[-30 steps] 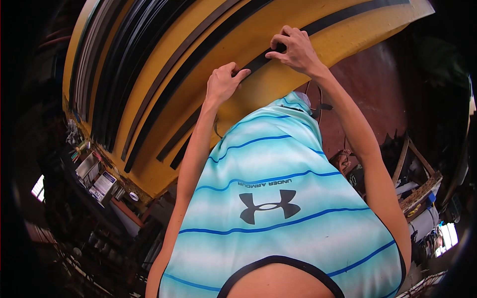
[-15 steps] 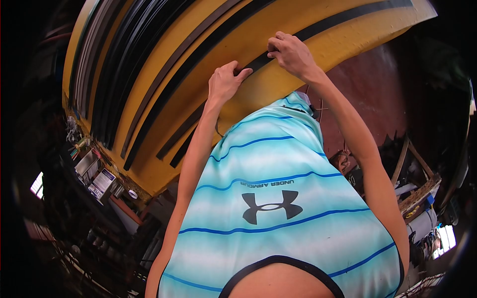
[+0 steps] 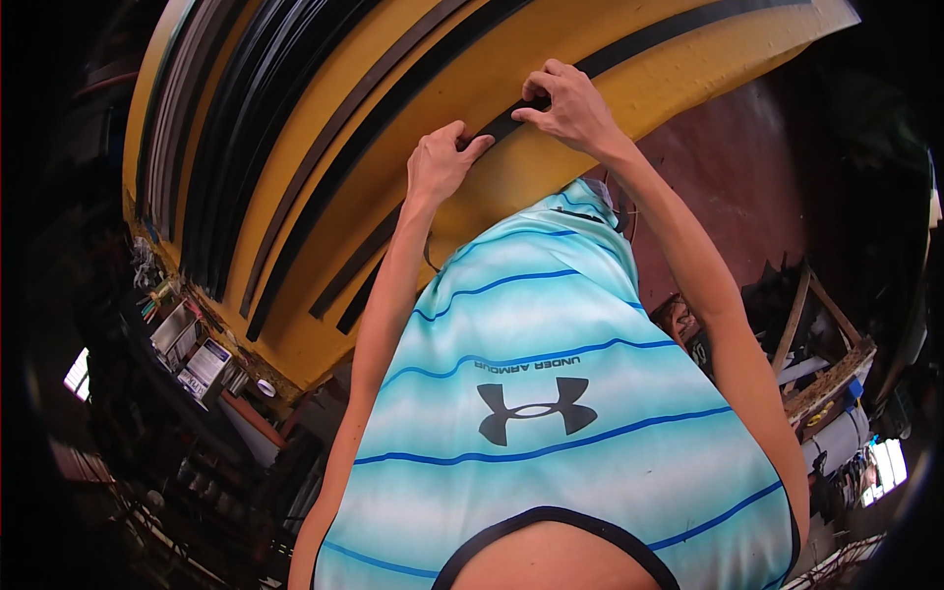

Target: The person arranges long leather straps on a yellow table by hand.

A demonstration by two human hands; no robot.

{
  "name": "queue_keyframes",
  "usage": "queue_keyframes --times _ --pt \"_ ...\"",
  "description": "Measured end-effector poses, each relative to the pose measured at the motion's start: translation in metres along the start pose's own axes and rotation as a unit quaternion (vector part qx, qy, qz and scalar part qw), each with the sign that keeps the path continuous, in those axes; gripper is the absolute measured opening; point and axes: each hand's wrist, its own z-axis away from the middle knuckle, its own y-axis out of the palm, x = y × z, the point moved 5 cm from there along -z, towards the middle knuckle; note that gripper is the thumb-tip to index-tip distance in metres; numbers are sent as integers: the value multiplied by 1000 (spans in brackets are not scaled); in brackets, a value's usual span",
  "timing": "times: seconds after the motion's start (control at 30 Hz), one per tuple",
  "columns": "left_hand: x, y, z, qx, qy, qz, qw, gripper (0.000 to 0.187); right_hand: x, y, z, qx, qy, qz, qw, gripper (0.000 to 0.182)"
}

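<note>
The yellow table (image 3: 546,162) spreads beneath and past both hands; more dark strips (image 3: 241,128) lie on it, left of the left hand (image 3: 438,165); the black strip (image 3: 500,126) lies on the table under both hands and runs on past the right hand (image 3: 572,110); the left hand curls over it, though whether it pinches I cannot tell; the right hand curves, thumb and forefinger apart, at the strip.

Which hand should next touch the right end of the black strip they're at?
Probably the right hand: it's nearer that end of the black strip. The left hand is farther away and would likely have to reach past the right.
</note>
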Motion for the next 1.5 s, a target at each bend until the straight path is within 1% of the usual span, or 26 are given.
queue_keyframes --times 0.1,0.3,0.5,0.73,0.83,0.93,1.0,1.13,1.23,1.3,1.33,1.37,1.4,1.43,1.47,1.5 --pt "-1 -1 0 0 3 -14 1000 43 0 1 -1 1 0 1 1000 32" --pt "-2 -1 -1 -4 13 -33 999 41 0 1 -1 -12 -17 21 1000 32" --pt "-2 -1 -2 1 2 -26 1000 41 -2 3 -1 -9 -18 11 1000 33" --pt "-2 -1 -2 8 -3 -28 1000 40 -1 3 0 -16 -19 17 1000 33" --pt "1 0 -2 2 -3 -9 1000 46 -1 3 -1 -21 -24 11 999 33" --pt "0 -1 -3 4 1 -8 1000 45 -1 3 -2 -12 -8 -3 1000 32" --pt "-2 -2 -2 9 3 -19 1000 41 -2 2 -3 -1 19 -2 1000 32" --pt "-2 -2 -3 7 2 -17 1000 41 0 0 -3 0 21 -4 1000 30" --pt "-4 -3 -4 10 -6 -24 1000 42 1 3 0 -13 13 -10 1000 27" --pt "-5 -1 -4 8 -4 -13 1000 43 3 5 7 -41 6 32 999 23" --pt "-4 0 -4 7 -3 -9 1000 43 5 12 11 -39 5 35 999 23" --pt "-4 0 -6 5 -4 -19 1000 42 15 18 17 -75 -39 70 994 22" --pt "-3 1 -7 3 -5 -29 1000 42 21 24 25 -111 -84 105 985 23" --pt "-2 2 -8 3 -4 -26 1000 42 25 39 34 -43 -143 187 971 39" --pt "0 3 -10 13 -15 -7 1000 40 25 48 43 -41 -143 188 971 39" --pt "-1 3 -9 22 -26 12 999 39 29 57 49 -13 -131 165 977 48"
